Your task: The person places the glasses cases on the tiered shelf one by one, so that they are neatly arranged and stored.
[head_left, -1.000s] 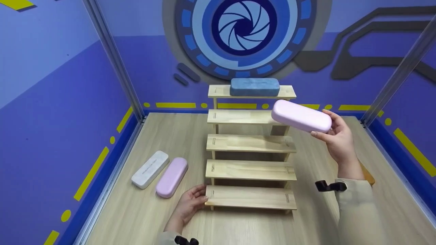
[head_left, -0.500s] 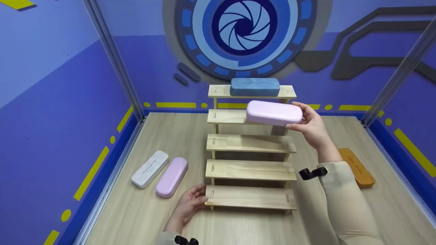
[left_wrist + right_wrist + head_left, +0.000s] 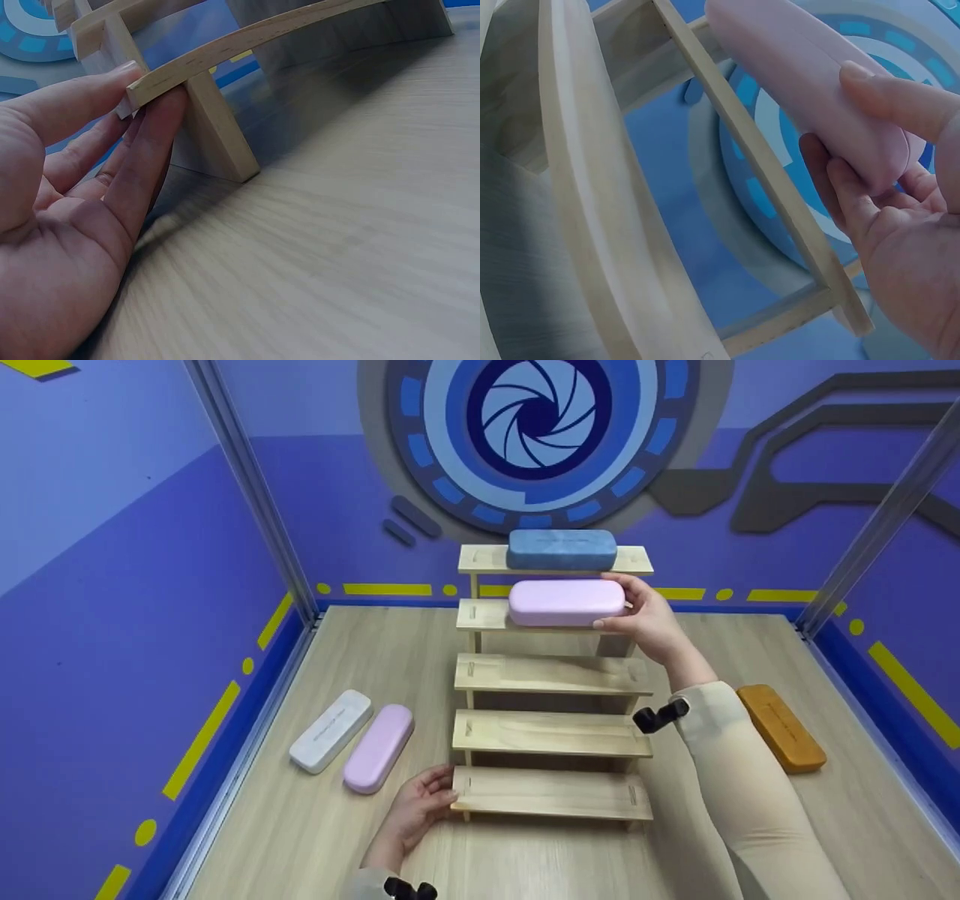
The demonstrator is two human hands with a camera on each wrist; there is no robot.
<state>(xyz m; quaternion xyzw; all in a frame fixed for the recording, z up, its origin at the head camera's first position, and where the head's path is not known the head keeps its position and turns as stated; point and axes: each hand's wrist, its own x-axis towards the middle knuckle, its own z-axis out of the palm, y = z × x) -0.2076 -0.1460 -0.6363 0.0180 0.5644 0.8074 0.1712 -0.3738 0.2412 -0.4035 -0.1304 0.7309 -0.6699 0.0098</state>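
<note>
My right hand (image 3: 646, 619) grips the right end of a pink glasses case (image 3: 566, 601), thumb on the near side and fingers round the back and underside. The case lies lengthwise at the second step from the top of a wooden stepped rack (image 3: 553, 735); whether it touches the board I cannot tell. Low on the left, my left hand (image 3: 416, 808) pinches the left end of the lowest step. In the left wrist view, the thumb of that hand (image 3: 67, 187) is on the board's upper edge, with fingers beneath. A blue glasses case (image 3: 562, 550) sits on the top step.
On the table (image 3: 262, 840) to the left lie a grey-white glasses case (image 3: 331, 732) and another pink glasses case (image 3: 379, 749), side by side. An orange-brown glasses case (image 3: 781, 729) lies to the right, beside my sleeve. Blue walls (image 3: 135, 660) enclose the left, back and right.
My right hand has carried the pink case leftward and slightly down, from right of the rack to the second step, levelling it. The orange-brown case came into view. My left hand stayed put.
</note>
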